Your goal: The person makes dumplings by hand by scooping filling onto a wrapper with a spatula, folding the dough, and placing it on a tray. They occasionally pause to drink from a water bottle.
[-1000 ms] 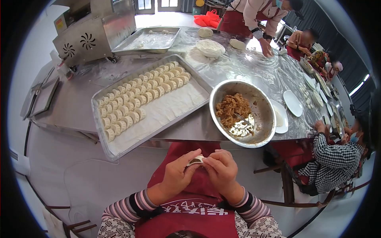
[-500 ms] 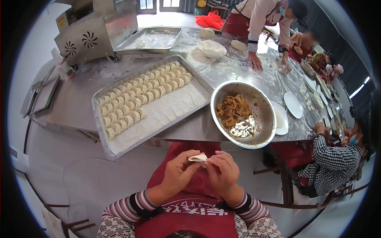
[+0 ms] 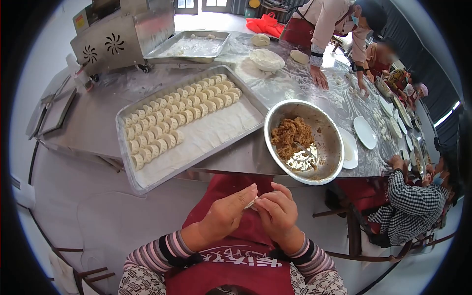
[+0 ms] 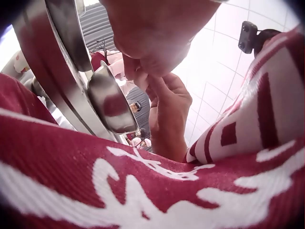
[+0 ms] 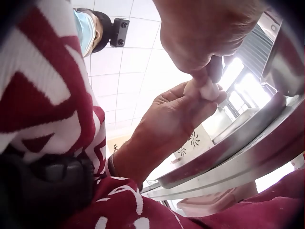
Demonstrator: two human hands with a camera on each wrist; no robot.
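In the head view, my left hand (image 3: 225, 214) and right hand (image 3: 277, 210) meet in front of the red apron. Between them they pinch a small pale dumpling (image 3: 251, 202), mostly hidden by the fingers. From below, the right wrist view catches the dumpling (image 5: 209, 91) as a whitish lump at the fingertips of both hands. Just beyond the hands, on the table, a steel bowl (image 3: 334, 147) contains brown filling (image 3: 291, 132) with a utensil in it. Left of the bowl lies a metal tray (image 3: 196, 164) with rows of pleated dumplings (image 3: 191, 110).
White plates (image 3: 365, 132) stand right of the bowl. Farther back are a bowl of flour (image 3: 266, 60), dough lumps (image 3: 260, 40) and a second tray (image 3: 189, 46). A steel machine (image 3: 110, 49) occupies the back left. Other people work along the table's far and right sides.
My fingers have closed over the dumpling, whose brown filling showed in its open wrapper a second ago. Across the table, a person's hands have moved apart and down onto the surface.
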